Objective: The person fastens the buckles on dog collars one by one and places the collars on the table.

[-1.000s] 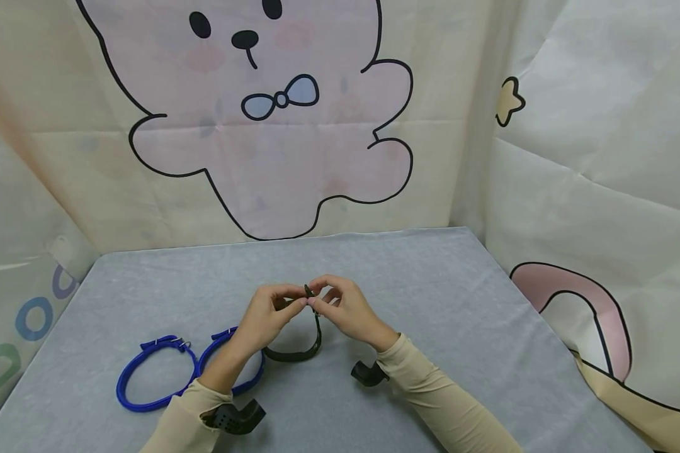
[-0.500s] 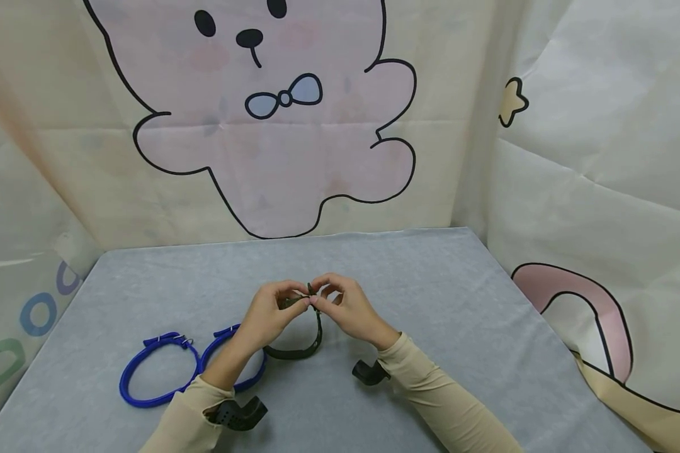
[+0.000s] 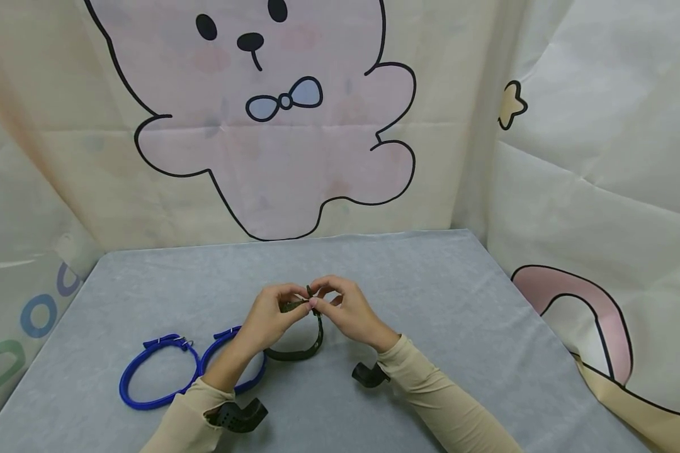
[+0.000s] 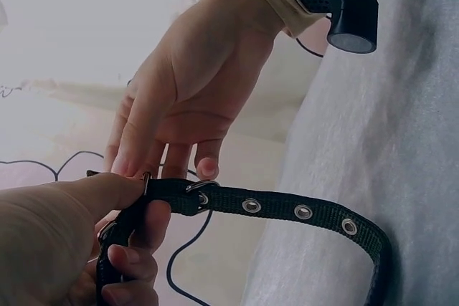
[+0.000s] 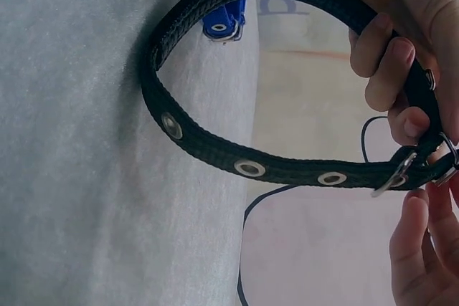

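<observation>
A dark green collar with metal eyelets is looped round, its lower curve at the table. My left hand grips the strap near the buckle, fingers curled round it in the left wrist view. My right hand pinches the strap end at the buckle, thumb and forefinger meeting the left fingertips. In the right wrist view, a metal ring sits on the strap beside the buckle. Along the collar's band, several eyelets face the left wrist camera.
Two blue collars, a left one and a right one, lie looped side by side on the grey-covered table; my left forearm passes over the right one. Printed curtains stand behind and at both sides.
Both hands stay at the buckle with only slight finger movement. The whole head view has shifted a little; the blue collars lie where they were.
</observation>
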Demonstrator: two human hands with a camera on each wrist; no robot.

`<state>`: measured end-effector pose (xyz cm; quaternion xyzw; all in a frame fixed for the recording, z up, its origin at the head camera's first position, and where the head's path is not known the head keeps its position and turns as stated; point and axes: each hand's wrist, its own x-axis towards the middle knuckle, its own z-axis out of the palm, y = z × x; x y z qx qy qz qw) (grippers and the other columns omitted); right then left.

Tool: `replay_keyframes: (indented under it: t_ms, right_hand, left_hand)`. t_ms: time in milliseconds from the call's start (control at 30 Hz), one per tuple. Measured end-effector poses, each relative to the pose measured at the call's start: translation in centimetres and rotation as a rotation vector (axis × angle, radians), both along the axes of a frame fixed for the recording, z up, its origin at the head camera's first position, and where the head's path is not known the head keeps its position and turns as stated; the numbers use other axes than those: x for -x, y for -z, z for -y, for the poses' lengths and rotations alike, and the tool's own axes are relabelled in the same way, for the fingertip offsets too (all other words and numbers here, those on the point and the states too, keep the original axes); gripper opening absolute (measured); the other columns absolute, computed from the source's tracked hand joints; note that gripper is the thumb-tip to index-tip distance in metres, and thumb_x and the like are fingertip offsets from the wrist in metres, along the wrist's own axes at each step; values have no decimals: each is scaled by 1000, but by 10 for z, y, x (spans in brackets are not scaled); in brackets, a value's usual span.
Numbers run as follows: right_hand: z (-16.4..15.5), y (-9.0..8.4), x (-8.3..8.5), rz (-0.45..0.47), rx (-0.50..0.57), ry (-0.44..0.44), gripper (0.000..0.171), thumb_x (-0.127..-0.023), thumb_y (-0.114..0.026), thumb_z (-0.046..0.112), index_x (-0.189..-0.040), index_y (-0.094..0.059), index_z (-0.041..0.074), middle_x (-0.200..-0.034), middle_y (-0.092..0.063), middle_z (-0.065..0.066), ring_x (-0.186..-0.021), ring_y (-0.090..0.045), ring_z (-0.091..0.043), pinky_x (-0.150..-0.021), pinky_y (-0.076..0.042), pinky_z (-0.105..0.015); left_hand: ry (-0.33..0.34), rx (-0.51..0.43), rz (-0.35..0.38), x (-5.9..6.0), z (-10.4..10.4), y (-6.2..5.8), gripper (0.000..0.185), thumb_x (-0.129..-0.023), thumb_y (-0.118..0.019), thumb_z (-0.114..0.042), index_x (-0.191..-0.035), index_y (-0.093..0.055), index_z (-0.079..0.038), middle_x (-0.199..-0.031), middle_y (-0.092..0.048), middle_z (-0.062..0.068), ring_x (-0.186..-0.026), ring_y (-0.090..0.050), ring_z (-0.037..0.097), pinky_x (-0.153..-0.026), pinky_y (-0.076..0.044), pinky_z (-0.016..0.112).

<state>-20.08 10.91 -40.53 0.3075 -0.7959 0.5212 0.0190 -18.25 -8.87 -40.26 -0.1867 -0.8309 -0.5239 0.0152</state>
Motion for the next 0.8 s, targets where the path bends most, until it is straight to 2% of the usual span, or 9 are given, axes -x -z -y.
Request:
replay_keyframes:
  t_ms: [133, 233, 433, 800]
  right_hand:
    - [1, 1, 0, -2, 1, -8, 19, -99, -65, 14, -117, -69, 6, -112, -71, -13, -96, -64, -21, -72, -55, -30]
    - [1, 2, 1, -8, 2, -11, 19, -100, -65, 14, -117, -69, 6, -112, -71, -13, -96, -63, -20, -71, -55, -32]
    - [0, 3, 1, -11, 1, -12, 19, -100, -64, 13, -117, -69, 6, -113, -71, -13, -97, -64, -20, -71, -55, -31]
    - [0, 2, 1, 13, 0, -4, 20, -101, -62, 13, -118, -67, 5, -116, -70, -14, -104, -66, -26, -75, -54, -28]
  left_hand:
    - [-8, 8, 11, -1, 0, 1, 18, -93, -74, -17, -106, -72, -5, -89, -79, 13, -79, -73, 22, -71, -54, 29]
    - [-13, 16, 20, -1, -1, 2, 17, -93, -74, -17, -106, -73, -6, -92, -79, 12, -82, -75, 20, -74, -56, 31]
    - [-16, 24, 14, -1, -1, 2, 16, -93, -74, -15, -106, -75, -6, -95, -79, 11, -80, -72, 11, -73, -55, 30]
    - [-64, 73, 35, -1, -4, 2, 14, -91, -76, -16, -104, -75, -10, -96, -79, 9, -80, -70, 12, -70, -54, 31]
